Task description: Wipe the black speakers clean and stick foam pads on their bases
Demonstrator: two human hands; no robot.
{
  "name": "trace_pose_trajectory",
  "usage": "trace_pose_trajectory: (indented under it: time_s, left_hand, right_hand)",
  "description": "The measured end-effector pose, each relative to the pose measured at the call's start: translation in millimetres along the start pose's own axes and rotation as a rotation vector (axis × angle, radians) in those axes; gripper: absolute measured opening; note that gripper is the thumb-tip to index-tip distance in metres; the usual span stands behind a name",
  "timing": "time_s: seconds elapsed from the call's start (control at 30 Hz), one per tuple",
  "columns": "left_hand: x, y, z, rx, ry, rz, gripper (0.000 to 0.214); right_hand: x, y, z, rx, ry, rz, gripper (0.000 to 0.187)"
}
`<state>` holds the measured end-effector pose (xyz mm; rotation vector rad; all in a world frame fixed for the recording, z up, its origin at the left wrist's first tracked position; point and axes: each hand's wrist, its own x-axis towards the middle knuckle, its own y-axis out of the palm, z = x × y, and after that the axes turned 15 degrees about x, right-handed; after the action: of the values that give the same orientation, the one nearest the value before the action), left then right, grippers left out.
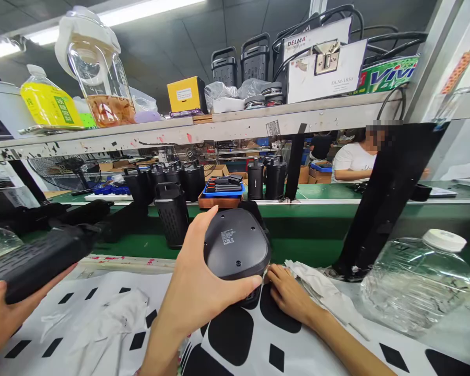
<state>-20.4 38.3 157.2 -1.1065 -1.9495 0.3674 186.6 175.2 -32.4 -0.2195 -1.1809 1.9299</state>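
Observation:
My left hand (203, 292) is wrapped over a black rounded speaker (237, 245); its flat end with a small label and screw holes faces me. The speaker rests on a white sheet with black shapes (258, 334). My right hand (288, 292) lies flat on that sheet, fingers stretched to the speaker's lower right side and touching it; the fingertips are partly hidden. At the far left another person's hand (0, 318) holds a long black grilled speaker (43, 258).
A green conveyor belt (305, 230) runs behind, carrying several upright black speakers (172, 211) and a blue tray (223, 190). A clear plastic jug (415, 282) lies at the right beside a slanted black post (384, 198). A cluttered shelf (235, 122) hangs overhead. A person in white (352, 162) sits beyond.

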Motion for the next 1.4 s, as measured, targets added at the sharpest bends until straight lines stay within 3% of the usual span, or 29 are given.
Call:
trace_pose_trajectory:
  time_s: [0.3, 0.7, 0.93, 1.1, 1.2, 1.3, 1.4]
  left_hand:
    - [1.5, 1.2, -0.1, -0.016, 0.022, 0.025, 0.097]
    - [-2.1, 2.5, -1.6, 0.03, 0.053, 0.013, 0.091]
    - [-0.1, 4.0, -0.4, 0.048, 0.034, -0.013, 0.091]
    - [4.7, 7.9, 2.5, 0.006, 0.043, -0.061, 0.086]
    - [5.1, 10.6, 1.4, -0.025, 0.016, -0.102, 0.071]
    - [-1.0, 13.5, -4.3, -0.008, 0.038, -0.14, 0.065]
    - [-12.4, 20.9, -13.0, -0.015, 0.141, -0.143, 0.068]
  right_hand:
    - [-14.6, -35.2, 8.3, 0.105, -0.036, 0.089, 0.027]
    - [-22.3, -27.9, 6.1, 0.341, 0.077, -0.023, 0.025]
    - [-47.4, -40.4, 21.5, 0.401, 0.062, -0.1, 0.026]
    - [-75.5, -69.0, 8.5, 0.589, 0.144, -0.32, 0.002]
    - [-89.8, -105.4, 9.8, 0.717, 0.122, -0.621, 0.019]
    - [-96.4, -149.8, 40.7, 0.732, 0.104, -0.925, 0.033]
    - [-94.0, -186.3, 94.6, 0.851, 0.124, -1.039, 0.041]
